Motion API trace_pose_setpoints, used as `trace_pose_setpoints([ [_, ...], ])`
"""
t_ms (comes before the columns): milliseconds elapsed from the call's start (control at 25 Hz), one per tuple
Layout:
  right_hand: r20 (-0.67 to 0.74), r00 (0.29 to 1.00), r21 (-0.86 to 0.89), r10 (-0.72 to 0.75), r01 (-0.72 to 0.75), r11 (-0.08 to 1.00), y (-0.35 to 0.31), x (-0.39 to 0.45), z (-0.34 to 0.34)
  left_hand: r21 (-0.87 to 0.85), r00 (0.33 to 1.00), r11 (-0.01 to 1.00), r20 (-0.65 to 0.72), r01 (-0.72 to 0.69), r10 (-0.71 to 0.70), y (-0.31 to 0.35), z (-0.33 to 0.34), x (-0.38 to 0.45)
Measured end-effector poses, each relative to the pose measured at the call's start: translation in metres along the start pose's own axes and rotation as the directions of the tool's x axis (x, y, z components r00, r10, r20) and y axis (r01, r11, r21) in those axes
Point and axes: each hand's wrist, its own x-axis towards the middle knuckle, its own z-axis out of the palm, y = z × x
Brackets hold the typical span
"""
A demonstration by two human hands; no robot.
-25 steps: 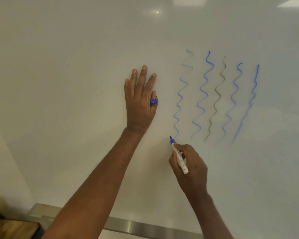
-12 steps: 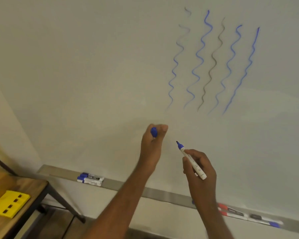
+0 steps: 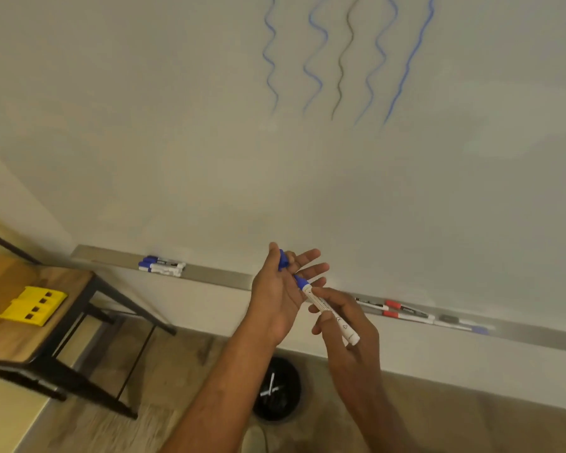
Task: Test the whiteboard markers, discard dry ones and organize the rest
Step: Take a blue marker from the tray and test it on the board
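Both hands have dropped from the whiteboard [image 3: 177,125] and met low, in front of its tray [image 3: 216,276]. At the far left a yellow block [image 3: 33,305] lies on a wooden table [image 3: 10,341]; blue markers [image 3: 162,265] rest in the tray, well apart from the hands. Below, a black bin [image 3: 286,397] stands on the floor. The left hand [image 3: 280,295] is raised, fingers spread, pinching the blue cap [image 3: 283,258] with its thumb. The right hand [image 3: 347,325] grips the marker [image 3: 327,310], its blue tip at the left palm. Red and other markers [image 3: 406,312] lie in the tray at right.
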Motion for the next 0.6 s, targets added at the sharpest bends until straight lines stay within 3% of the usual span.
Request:
trace_pose_setpoints([
  [360, 0.134, 0.985, 0.028, 0.11, -0.115, 0.993, 0.017, -0.031, -0.001, -0.204, 0.995, 0.978, -0.09, 0.032, -0.051, -0.041, -0.021, -0.031],
  [600, 0.293, 0.94, -0.186, 0.173, -0.122, 0.975, 0.032, -0.039, 0.002, -0.169, 0.967, 0.974, -0.23, -0.151, 0.11, -0.048, -0.042, -0.037],
])
